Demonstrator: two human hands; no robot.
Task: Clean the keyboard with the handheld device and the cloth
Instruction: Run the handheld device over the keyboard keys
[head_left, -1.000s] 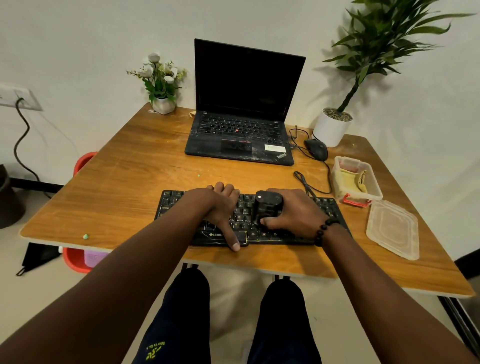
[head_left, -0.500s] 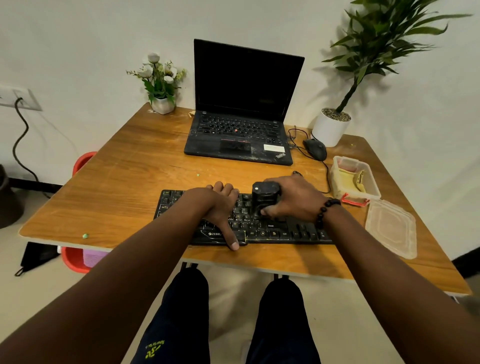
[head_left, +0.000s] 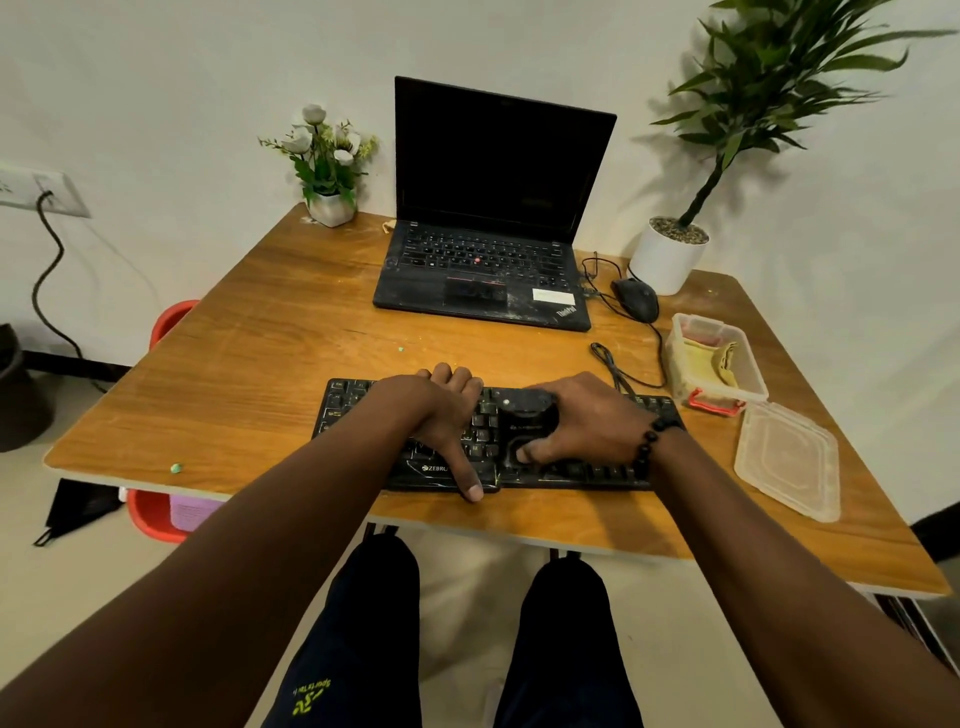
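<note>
Since half a second ago the right hand (head_left: 587, 421) has drawn the black handheld device (head_left: 527, 421) slightly nearer the table's (head_left: 249, 374) front edge, fingers curled around it. The left hand (head_left: 441, 415) lies flat, pressing the keyboard (head_left: 353, 410), which sits near that edge, matte black, dust-speckled. Yellow cloth (head_left: 711, 358) fills the clear plastic box (head_left: 748, 364).

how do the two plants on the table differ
The flower pot stands at the far left corner of the table, by the left side of the laptop; the leafy plant stands at the far right corner, behind the mouse. The first carries short stems with white blooms; the second has one tall bare stem with long green leaves, no flowers, and a larger round pot. Both pots are white.
</note>
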